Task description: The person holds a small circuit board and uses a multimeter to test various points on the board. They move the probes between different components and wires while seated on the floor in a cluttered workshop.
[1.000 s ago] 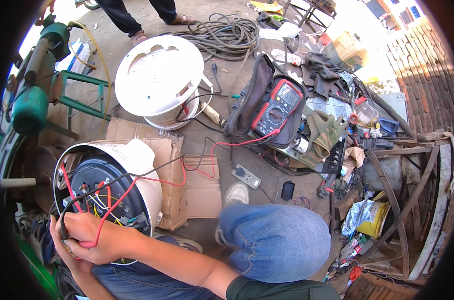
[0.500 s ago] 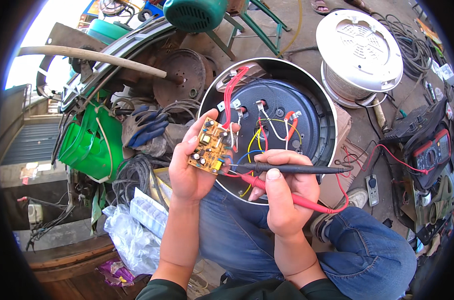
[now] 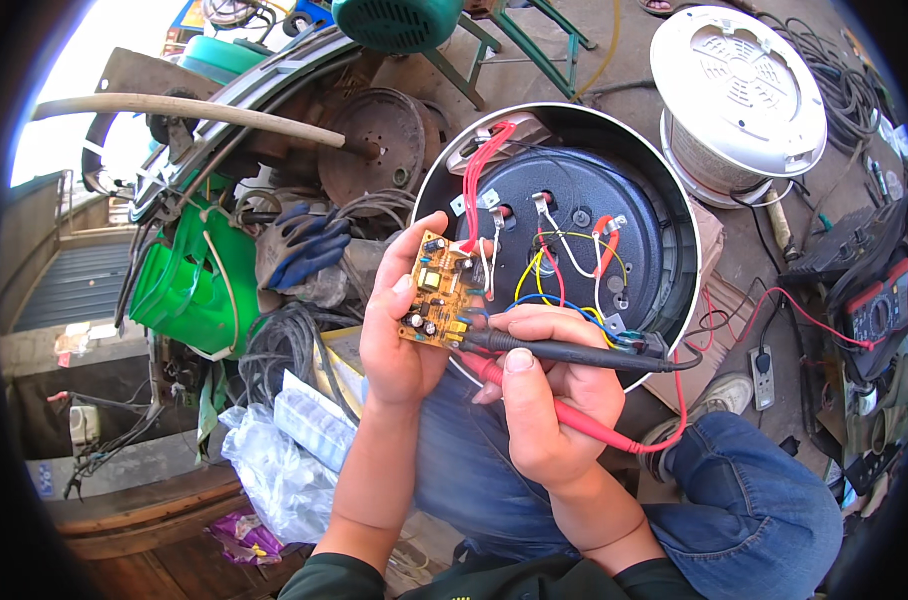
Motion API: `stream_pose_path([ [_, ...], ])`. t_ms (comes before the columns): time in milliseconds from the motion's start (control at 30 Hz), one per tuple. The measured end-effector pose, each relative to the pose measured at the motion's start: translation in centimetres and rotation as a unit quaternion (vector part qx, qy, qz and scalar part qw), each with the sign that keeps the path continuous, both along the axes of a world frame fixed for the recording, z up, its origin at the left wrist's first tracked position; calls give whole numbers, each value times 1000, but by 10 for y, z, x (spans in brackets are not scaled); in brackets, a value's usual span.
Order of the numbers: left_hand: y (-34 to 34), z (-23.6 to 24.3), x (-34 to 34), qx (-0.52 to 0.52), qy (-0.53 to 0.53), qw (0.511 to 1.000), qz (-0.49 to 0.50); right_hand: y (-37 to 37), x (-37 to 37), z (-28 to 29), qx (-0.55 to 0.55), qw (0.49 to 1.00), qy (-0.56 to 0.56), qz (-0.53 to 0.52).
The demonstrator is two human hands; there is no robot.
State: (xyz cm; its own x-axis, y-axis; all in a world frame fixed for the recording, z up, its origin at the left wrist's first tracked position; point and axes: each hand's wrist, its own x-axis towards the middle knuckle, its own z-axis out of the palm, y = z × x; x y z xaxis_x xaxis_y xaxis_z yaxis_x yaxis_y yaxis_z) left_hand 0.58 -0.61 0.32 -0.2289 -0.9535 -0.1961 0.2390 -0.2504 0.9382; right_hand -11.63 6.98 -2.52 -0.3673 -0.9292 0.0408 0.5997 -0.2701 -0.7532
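While our left hand (image 3: 397,345) grips the circuit board (image 3: 436,290) at eight o'clock of the cooker housing (image 3: 682,270), our right hand (image 3: 564,405), clamped on the black test probe (image 3: 574,352) and red test probe (image 3: 596,428), now brings the black tip nearer the board's five o'clock edge; contact seems close.

circuit board (image 3: 434,296) before the housing (image 3: 682,222), bucket (image 3: 170,292) left of both, multimeter (image 3: 880,314) right.
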Motion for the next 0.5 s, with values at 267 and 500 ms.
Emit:
stream_pose_path([
  [267, 0, -3, 2, -23, -12, 1000, -5, -1, 2, 1, -1, 1000, -17, 7],
  [500, 0, -3, -2, -59, -8, 998, -9, 2, 1, 0, -5, 1000, 16, 7],
])
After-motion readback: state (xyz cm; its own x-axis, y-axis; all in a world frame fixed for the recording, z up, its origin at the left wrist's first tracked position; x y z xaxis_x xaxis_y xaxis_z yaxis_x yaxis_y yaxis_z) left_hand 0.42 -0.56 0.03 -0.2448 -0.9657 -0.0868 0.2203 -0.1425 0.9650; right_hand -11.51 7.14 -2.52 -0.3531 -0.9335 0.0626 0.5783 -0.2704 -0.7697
